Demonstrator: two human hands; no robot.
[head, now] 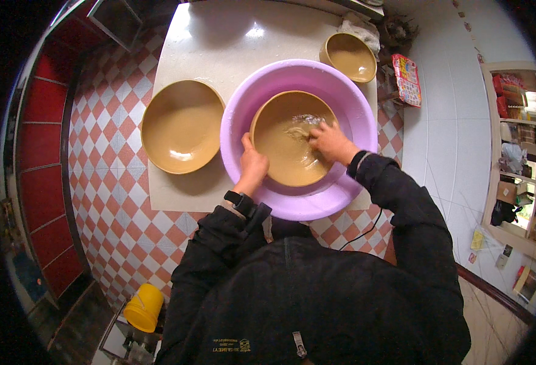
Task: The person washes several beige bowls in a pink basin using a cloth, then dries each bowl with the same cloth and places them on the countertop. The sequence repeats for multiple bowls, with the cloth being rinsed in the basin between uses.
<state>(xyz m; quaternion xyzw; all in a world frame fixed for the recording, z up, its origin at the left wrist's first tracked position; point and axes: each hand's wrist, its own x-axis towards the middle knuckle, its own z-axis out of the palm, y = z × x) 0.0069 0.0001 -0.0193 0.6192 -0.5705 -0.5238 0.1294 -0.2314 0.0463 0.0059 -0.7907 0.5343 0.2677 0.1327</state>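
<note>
A tan bowl [286,150] sits inside a purple plastic basin [295,209], tilted slightly, with rippling water in it. My left hand [253,164] grips the bowl's left rim, thumb along the edge and fingers hidden down its outer side. Over the bowl's right side reaches my right hand [329,143], its fingertips at the disturbed water. That hand is a little blurred, and whether anything is in its fingers cannot be made out. A second wide tan bowl [183,127] stands left of the basin. Beyond the basin's far right rim is a smaller tan bowl [351,59].
The pale tabletop [245,50] carries the basin and bowls, with water drops on it. A crumpled cloth [359,32] lies at its far right corner. A yellow bucket [144,308] is behind me on the left. A black cable [363,235] hangs by my right arm.
</note>
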